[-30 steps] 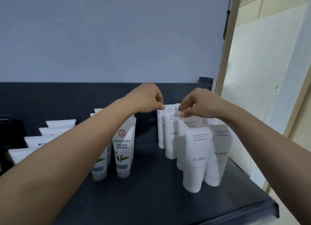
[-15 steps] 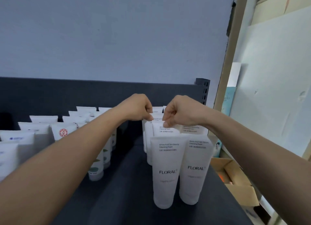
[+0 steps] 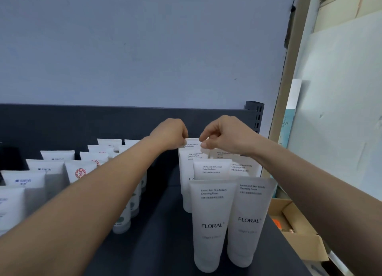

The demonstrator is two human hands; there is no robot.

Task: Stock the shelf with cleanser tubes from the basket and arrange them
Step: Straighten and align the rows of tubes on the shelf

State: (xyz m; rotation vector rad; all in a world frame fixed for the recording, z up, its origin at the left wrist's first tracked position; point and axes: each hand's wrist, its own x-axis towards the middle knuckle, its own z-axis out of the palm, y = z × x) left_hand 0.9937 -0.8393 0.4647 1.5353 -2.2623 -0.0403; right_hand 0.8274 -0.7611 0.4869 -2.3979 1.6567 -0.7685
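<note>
**Several FLORAL tubes shelved; rearmost one in hand**

Item: FLORAL cleansing-foam tubes (image 3: 208, 224), white, standing cap-down on the dark shelf (image 3: 161, 244).

Location: right end of the shelf, in two side-by-side columns running front to back. Three rows are plainly visible, and the rearmost tube (image 3: 191, 143) stands behind them at the head of the left column.

Handling: the left hand (image 3: 171, 134) has its fingers curled and pinches the left top corner of the rearmost tube's crimped edge. The right hand (image 3: 225, 135) appears to pinch the right corner between thumb and forefinger. The tube stands upright between the two hands, close behind its neighbour.

Other stock: red-seal tubes (image 3: 80, 172) and blue-print tubes (image 3: 22, 180) stand in their own columns to the left, across a bare gap of shelf.

Progress, as judged: stocking is well along and the present step is squaring up the back of the column. The basket is not in view, so what is left to shelve cannot be told. A cardboard box (image 3: 299, 238) sits below the shelf, to its right.
</note>
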